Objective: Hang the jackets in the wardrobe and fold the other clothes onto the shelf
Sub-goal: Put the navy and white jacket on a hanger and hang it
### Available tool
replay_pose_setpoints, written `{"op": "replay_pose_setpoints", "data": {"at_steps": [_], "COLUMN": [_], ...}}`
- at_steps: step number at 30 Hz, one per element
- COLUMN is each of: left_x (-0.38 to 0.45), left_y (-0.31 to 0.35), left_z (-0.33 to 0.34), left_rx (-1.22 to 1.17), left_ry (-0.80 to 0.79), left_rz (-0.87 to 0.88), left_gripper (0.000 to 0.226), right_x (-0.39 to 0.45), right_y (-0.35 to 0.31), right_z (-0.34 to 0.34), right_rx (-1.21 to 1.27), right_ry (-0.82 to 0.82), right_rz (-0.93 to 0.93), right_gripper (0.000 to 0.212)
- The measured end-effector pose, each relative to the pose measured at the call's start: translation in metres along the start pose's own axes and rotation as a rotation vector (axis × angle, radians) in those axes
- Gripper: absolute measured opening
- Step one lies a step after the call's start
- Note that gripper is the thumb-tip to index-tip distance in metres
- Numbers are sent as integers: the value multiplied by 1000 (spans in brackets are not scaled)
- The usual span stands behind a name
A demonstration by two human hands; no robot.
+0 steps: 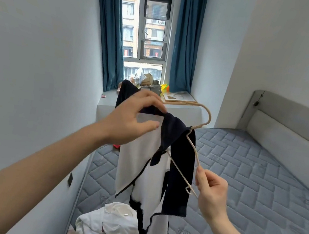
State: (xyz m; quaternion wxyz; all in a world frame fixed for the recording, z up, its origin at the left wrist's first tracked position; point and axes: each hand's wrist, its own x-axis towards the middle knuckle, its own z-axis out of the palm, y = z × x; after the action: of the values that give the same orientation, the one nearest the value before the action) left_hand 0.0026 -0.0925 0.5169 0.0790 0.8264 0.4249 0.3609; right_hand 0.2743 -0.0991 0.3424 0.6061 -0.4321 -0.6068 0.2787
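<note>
A white jacket with dark navy trim (pixel 138 166) hangs in the air in front of me, above the bed. My left hand (pixel 131 121) grips its navy collar at the top, fingers and thumb curled around the fabric. A thin beige hanger (pixel 195 143) is partly threaded into the jacket, its hook pointing up toward the window. My right hand (pixel 211 193) pinches the hanger's lower corner between fingers and thumb. A navy part of the jacket drapes over the hanger arm.
A pile of white clothes (pixel 107 228) lies on the grey quilted mattress (pixel 250 181) below the jacket. A grey headboard (pixel 292 125) runs along the right wall. The window sill (pixel 151 104) holds boxes and clutter. A wall stands close on the left.
</note>
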Motion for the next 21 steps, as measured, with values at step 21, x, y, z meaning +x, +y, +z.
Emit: {"op": "replay_pose_setpoints", "data": {"at_steps": [21], "left_x": [45], "left_y": [-47], "left_z": [23], "left_rx": [350], "left_ry": [38], "left_rz": [-221], "left_gripper": [42], "right_x": [-53], "right_y": [96], "right_z": [-3], "right_rx": [-14], "right_ry": [-241], "right_rz": [822], "right_gripper": [29]}}
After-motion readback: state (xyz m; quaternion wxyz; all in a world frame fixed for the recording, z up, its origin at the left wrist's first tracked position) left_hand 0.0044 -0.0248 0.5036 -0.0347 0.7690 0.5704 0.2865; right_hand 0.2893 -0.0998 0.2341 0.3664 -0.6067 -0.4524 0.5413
